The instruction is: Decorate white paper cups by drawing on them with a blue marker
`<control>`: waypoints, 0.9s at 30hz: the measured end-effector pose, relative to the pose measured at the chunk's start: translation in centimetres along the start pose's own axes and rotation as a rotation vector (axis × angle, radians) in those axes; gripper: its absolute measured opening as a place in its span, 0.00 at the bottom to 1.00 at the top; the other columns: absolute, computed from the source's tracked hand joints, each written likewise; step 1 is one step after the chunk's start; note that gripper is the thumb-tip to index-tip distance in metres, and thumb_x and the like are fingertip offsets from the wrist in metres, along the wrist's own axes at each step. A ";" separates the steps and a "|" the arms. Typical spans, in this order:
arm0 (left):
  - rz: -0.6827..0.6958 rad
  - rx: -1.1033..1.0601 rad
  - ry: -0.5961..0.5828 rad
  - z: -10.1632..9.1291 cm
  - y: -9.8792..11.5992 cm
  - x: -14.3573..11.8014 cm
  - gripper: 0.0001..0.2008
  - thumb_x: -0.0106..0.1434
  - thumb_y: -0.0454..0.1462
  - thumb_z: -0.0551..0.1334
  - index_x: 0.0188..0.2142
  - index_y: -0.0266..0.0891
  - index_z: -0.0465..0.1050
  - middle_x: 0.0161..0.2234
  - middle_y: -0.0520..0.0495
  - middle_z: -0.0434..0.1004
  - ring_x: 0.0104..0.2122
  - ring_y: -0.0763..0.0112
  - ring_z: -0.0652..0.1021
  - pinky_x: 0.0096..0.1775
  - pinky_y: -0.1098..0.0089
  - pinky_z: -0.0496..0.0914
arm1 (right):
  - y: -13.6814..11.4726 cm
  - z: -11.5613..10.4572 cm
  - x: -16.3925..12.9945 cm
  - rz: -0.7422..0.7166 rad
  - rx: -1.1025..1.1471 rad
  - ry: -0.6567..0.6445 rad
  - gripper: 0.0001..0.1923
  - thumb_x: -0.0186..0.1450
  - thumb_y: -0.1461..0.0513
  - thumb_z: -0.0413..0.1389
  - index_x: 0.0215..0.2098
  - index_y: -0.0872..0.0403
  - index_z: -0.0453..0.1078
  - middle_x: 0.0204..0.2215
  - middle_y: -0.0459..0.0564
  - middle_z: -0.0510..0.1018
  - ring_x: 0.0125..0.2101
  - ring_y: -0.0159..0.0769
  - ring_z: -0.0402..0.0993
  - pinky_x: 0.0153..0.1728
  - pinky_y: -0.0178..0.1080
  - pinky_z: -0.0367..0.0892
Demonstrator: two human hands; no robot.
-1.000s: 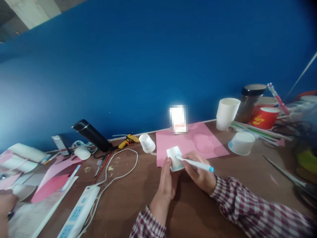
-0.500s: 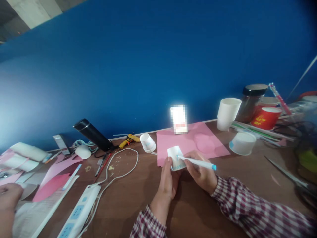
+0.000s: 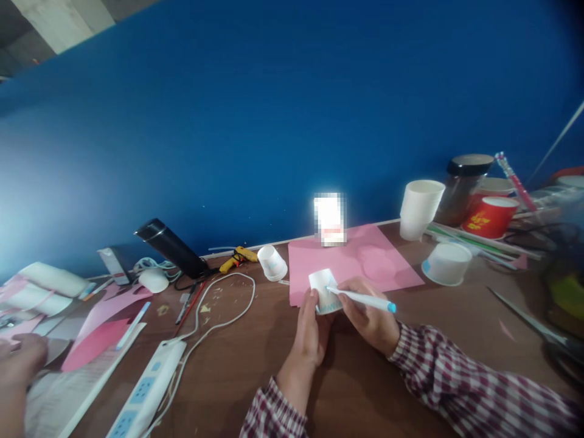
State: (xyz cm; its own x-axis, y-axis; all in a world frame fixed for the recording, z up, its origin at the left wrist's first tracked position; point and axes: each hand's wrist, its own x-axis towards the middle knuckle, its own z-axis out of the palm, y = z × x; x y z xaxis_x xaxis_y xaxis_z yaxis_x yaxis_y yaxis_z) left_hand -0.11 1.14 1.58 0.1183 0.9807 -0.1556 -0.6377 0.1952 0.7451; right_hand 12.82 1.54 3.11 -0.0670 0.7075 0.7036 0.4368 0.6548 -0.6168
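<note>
fingers of the left hand wrap the small paper cup, held on its side above the counter at the pink sheet's near edge. a blue pattern runs along the cup's rim (how far round it goes is hidden), the rest of the wall white. right hand pinches a blue-capped marker, tip on the cup.
</note>
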 end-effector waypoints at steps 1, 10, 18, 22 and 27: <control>0.007 0.000 -0.003 0.0 0.0 0.0 0.19 0.61 0.46 0.60 0.45 0.34 0.71 0.43 0.40 0.75 0.45 0.58 0.74 0.50 0.59 0.66 | 0.0 0.0 0.0 0.000 -0.001 -0.002 0.04 0.66 0.65 0.50 0.36 0.53 0.66 0.30 0.49 0.73 0.31 0.36 0.71 0.33 0.37 0.68; 0.025 -0.016 -0.001 0.2 0.0 -0.3 0.12 0.60 0.42 0.61 0.41 0.37 0.71 0.39 0.45 0.75 0.41 0.64 0.75 0.49 0.64 0.67 | 0.0 0.0 0.0 0.007 -0.012 -0.002 0.04 0.66 0.64 0.50 0.36 0.53 0.67 0.30 0.49 0.73 0.32 0.36 0.71 0.34 0.38 0.69; 0.049 0.016 -0.023 0.4 0.1 -0.4 0.10 0.61 0.41 0.60 0.40 0.38 0.70 0.38 0.47 0.75 0.43 0.64 0.75 0.49 0.65 0.66 | -0.1 -0.1 0.1 0.007 -0.013 -0.009 0.04 0.66 0.64 0.50 0.36 0.53 0.67 0.30 0.49 0.73 0.32 0.36 0.71 0.34 0.38 0.68; 0.057 0.015 -0.050 0.6 0.3 -0.5 0.08 0.63 0.40 0.59 0.39 0.39 0.69 0.37 0.47 0.75 0.44 0.64 0.74 0.49 0.65 0.65 | -0.2 -0.1 0.1 0.007 -0.003 -0.018 0.05 0.66 0.65 0.50 0.36 0.54 0.67 0.30 0.49 0.73 0.32 0.36 0.70 0.34 0.37 0.68; 0.075 0.026 -0.060 0.7 0.3 -0.5 0.08 0.63 0.40 0.58 0.39 0.39 0.68 0.36 0.48 0.74 0.43 0.65 0.74 0.48 0.65 0.65 | -0.1 -0.1 0.1 0.011 -0.013 -0.018 0.05 0.66 0.64 0.49 0.37 0.54 0.67 0.30 0.50 0.73 0.32 0.36 0.70 0.34 0.38 0.68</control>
State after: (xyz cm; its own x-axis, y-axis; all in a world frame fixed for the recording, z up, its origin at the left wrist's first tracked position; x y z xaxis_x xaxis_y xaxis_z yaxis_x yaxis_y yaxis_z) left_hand 0.15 0.70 2.37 0.1166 0.9913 -0.0604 -0.6268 0.1207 0.7698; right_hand 12.88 1.47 3.27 -0.0786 0.7193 0.6903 0.4488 0.6438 -0.6198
